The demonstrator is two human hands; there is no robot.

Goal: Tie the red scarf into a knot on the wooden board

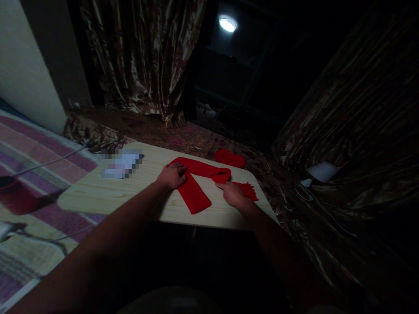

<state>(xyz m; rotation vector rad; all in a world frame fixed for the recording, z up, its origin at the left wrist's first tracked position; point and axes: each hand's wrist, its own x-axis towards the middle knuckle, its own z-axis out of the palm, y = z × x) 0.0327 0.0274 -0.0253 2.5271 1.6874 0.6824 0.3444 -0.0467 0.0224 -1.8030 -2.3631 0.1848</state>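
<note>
A long red scarf [195, 195] with a fringed end lies bent at an angle on a light wooden table [153, 198]. Over the bend rests my left hand [172, 175], its fingers laid across the cloth. At the scarf's right part, my right hand [233, 193] is closed on the fabric, thumb side toward a small loop or fold in it. The fringe shows just past my right knuckles. Part of the cloth beneath both hands is hidden.
Another red cloth piece [229, 157] lies by the table's far edge. A blurred-out pale object [122, 165] is on the table's left. Beside the table are a striped bedspread [70, 222], a red container [18, 196], patterned curtains [147, 56] and a white lamp-like object [322, 172] with a cable.
</note>
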